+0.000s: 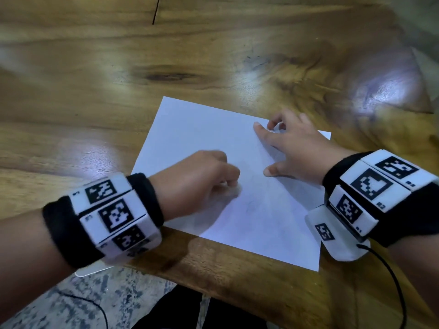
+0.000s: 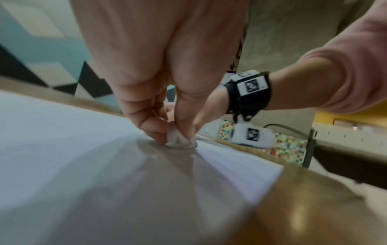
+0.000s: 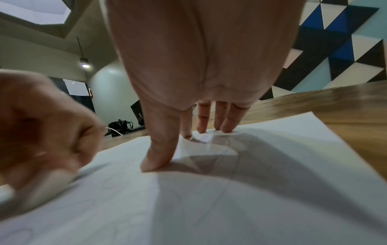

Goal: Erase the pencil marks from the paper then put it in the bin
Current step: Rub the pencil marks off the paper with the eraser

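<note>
A white sheet of paper [image 1: 209, 143] lies on the wooden table [image 1: 95, 103] near its front edge, with faint pencil lines [image 3: 234, 172] on it. My left hand [image 1: 202, 176] is curled over the sheet's middle and pinches a small white eraser [image 2: 178, 139] between thumb and fingers, its tip down on the paper. My right hand [image 1: 292, 148] rests spread on the sheet's right part, with its fingertips [image 3: 226, 129] and thumb pressing the paper flat. The left hand [image 3: 41, 132] looks blurred in the right wrist view. No bin is in view.
The table's front edge [image 1: 237, 302] runs just below the paper, with speckled floor [image 1: 59, 305] and a black cable beneath. A black cable [image 1: 392, 281] trails from the right wrist camera. Bare wood stretches beyond and left of the sheet.
</note>
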A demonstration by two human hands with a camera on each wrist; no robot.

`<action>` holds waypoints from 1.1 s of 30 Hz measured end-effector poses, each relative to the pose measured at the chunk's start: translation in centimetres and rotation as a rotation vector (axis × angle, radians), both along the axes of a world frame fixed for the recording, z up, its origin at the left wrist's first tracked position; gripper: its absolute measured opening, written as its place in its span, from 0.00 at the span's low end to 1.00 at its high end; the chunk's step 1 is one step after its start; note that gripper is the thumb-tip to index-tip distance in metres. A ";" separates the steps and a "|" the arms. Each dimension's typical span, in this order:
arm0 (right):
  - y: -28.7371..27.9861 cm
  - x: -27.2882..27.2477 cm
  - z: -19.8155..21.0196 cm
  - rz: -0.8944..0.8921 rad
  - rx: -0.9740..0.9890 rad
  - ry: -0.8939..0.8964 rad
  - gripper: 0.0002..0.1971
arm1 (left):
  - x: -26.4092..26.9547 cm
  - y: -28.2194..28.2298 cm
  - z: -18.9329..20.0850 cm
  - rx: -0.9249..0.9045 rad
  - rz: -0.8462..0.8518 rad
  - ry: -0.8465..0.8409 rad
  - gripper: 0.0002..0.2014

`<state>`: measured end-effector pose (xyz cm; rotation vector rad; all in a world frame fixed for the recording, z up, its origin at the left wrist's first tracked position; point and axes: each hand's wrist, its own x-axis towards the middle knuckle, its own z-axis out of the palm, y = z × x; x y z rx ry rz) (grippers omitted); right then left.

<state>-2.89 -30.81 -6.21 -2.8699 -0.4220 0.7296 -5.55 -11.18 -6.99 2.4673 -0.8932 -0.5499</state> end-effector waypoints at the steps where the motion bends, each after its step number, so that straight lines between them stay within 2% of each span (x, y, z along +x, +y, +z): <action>1: 0.0 0.0 0.0 0.001 0.001 0.002 0.44 | -0.8 0.5 -0.3 0.009 -0.003 0.011 0.08; 4: -0.1 0.0 0.0 0.009 0.000 0.001 0.44 | -2.9 1.5 -0.4 0.034 -0.066 0.119 0.06; 6: 0.0 0.0 0.0 0.005 0.004 -0.001 0.44 | -2.1 1.1 0.0 0.059 -0.093 0.094 0.04; 9: 0.0 -0.1 0.0 -0.002 0.005 0.004 0.44 | 0.1 -0.3 0.6 -0.001 -0.063 0.059 0.06; 12: 0.0 0.0 0.0 0.002 0.000 0.003 0.44 | -1.0 -0.4 0.5 0.014 -0.078 0.058 0.10; 16: 0.1 -0.1 0.1 -0.005 0.004 0.011 0.44 | -3.3 1.8 -0.5 -0.013 0.058 0.216 0.08; 20: 0.3 -0.2 0.3 -0.020 0.019 0.021 0.44 | -2.2 2.3 -0.2 -0.030 -0.029 0.201 0.03; 24: 1.1 -0.2 0.0 -0.033 0.044 0.012 0.44 | -0.5 3.0 0.6 -0.019 0.067 0.223 0.04; 30: 3.4 -0.1 -0.5 -0.035 0.116 0.014 0.43 | -0.2 5.8 0.6 -0.007 0.083 0.259 0.07; 33: 4.7 -0.1 -0.9 -0.024 0.146 0.008 0.43 | 0.1 7.7 0.8 0.001 0.117 0.281 0.05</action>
